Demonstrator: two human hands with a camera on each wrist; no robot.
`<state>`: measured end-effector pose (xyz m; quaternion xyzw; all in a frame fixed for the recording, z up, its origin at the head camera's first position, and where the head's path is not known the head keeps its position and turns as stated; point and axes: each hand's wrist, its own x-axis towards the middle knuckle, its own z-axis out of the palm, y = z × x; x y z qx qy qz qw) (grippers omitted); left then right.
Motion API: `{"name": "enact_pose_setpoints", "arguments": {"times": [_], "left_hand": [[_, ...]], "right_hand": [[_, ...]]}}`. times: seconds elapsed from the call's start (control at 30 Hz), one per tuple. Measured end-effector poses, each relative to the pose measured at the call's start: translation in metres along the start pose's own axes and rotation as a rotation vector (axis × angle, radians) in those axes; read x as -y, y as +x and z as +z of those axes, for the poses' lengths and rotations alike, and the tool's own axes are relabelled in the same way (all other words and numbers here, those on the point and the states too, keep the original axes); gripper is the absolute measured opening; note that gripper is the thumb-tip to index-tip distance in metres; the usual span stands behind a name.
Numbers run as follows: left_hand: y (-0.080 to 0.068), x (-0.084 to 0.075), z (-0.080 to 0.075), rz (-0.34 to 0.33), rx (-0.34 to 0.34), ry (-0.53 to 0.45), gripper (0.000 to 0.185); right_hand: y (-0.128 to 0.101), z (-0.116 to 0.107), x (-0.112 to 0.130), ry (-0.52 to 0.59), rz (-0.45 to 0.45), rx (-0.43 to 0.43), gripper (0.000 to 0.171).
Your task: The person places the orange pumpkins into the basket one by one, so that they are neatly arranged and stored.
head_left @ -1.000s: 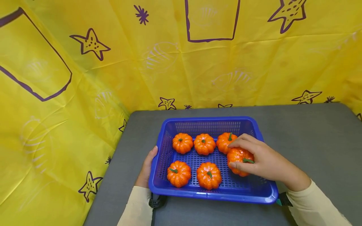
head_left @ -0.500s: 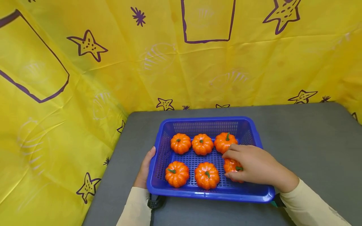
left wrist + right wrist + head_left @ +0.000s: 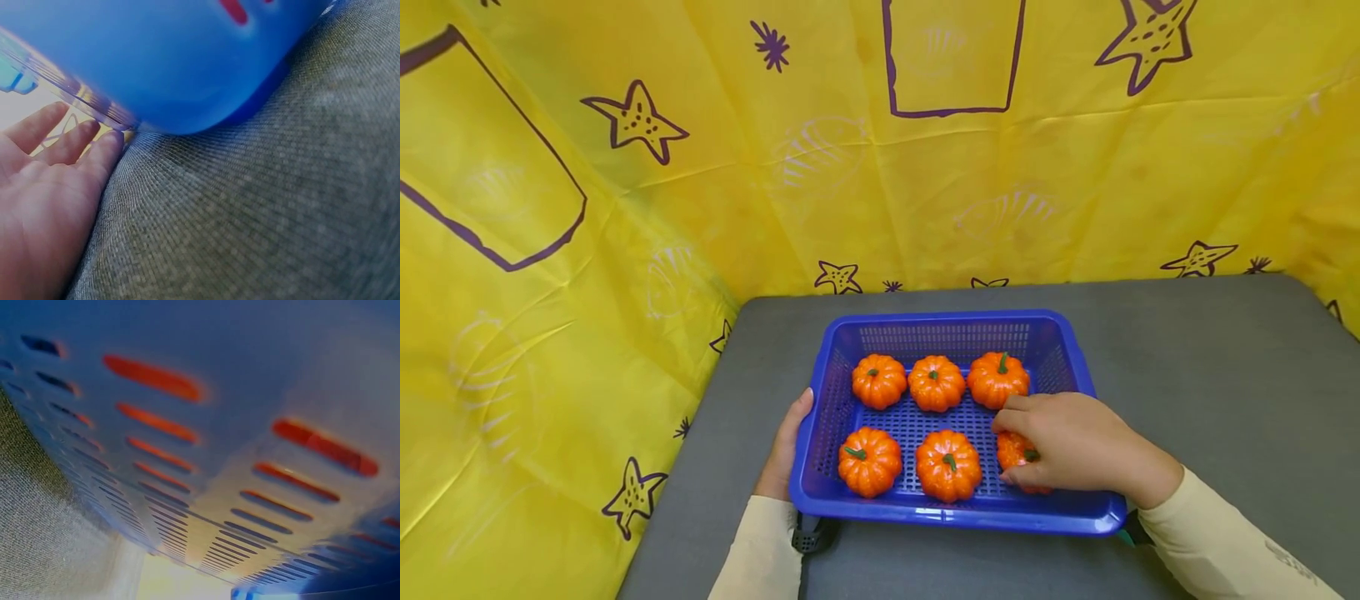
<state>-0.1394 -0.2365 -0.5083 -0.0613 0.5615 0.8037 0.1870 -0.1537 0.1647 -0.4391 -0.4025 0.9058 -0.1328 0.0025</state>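
Several small orange toy pumpkins with green stems sit in a blue plastic basket (image 3: 955, 521), in a back and a front row. My right hand (image 3: 1078, 442) reaches over the basket's right side and holds the front right pumpkin (image 3: 1012, 450) low in the basket, fingers and thumb on either side, hiding much of it. To its left are the front middle pumpkin (image 3: 948, 467) and front left pumpkin (image 3: 870, 463). Outside the basket's left wall, my left hand (image 3: 784, 446) rests against it; in the left wrist view its fingers (image 3: 81, 137) are extended, tips at the basket's side.
A back row holds a left pumpkin (image 3: 879, 382), a middle pumpkin (image 3: 937, 384) and a right pumpkin (image 3: 997, 381). The basket stands on a dark grey table (image 3: 1210, 358), with a yellow patterned cloth (image 3: 925, 200) behind and at the left. Pumpkin orange shows through the slotted basket wall (image 3: 237, 437) in the right wrist view.
My right hand has lowered the front right pumpkin into the basket, in line with the front row. My left hand stays at the basket's left side.
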Motion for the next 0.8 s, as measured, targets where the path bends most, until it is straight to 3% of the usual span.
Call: {"name": "enact_pose_setpoints", "arguments": {"times": [0.27, 0.53, 0.67, 0.8], "left_hand": [[-0.0012, -0.0022, 0.0020, -0.001, 0.000, 0.008, 0.076], [0.0003, -0.0021, 0.0029, -0.008, 0.009, -0.003, 0.076], [0.0019, 0.0004, 0.0023, -0.005, 0.001, -0.003, 0.076], [0.0048, 0.0032, 0.0023, 0.015, 0.009, -0.012, 0.078]], "right_hand": [[-0.0002, 0.0005, -0.0015, -0.027, -0.067, -0.008, 0.038], [-0.0009, 0.0000, -0.0024, -0.038, -0.063, 0.006, 0.039], [-0.0035, 0.0010, -0.0039, 0.020, -0.052, -0.043, 0.035], [-0.0073, 0.0030, -0.0077, 0.130, -0.062, -0.155, 0.026]]}}
